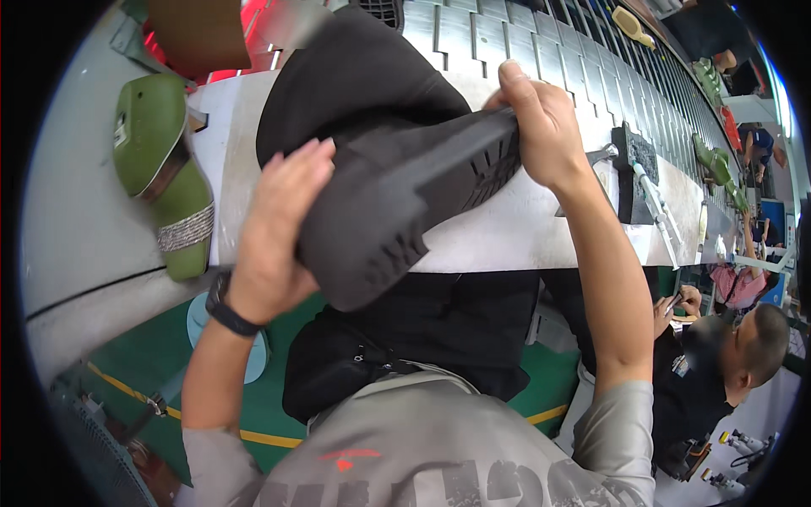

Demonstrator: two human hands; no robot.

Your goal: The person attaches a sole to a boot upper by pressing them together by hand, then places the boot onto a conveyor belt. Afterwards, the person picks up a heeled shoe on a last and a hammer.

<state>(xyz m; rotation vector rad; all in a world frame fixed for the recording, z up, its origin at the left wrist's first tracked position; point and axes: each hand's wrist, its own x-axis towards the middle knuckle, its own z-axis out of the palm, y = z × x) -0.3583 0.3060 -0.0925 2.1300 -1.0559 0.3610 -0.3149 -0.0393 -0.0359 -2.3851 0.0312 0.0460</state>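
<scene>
A black boot (397,186) with a lugged sole is held tilted above the pale table edge, its sole turned partly toward me. My right hand (545,127) wraps round the toe end at the right, thumb pointing up. My left hand (283,220), slightly blurred and wearing a black wristband, lies with fingers stretched along the boot's side near the heel. Its palm faces the boot, and part of the thumb side is hidden. The wide black shaft (338,84) extends away toward the far left.
A green footwear piece (160,160) with a silvery band lies at left. A slatted metal conveyor (473,38) runs behind the table (498,241). Right of my hand are a wrench (601,155), a black block (634,173) and pale thin tools (659,203). A co-worker (710,372) sits at right.
</scene>
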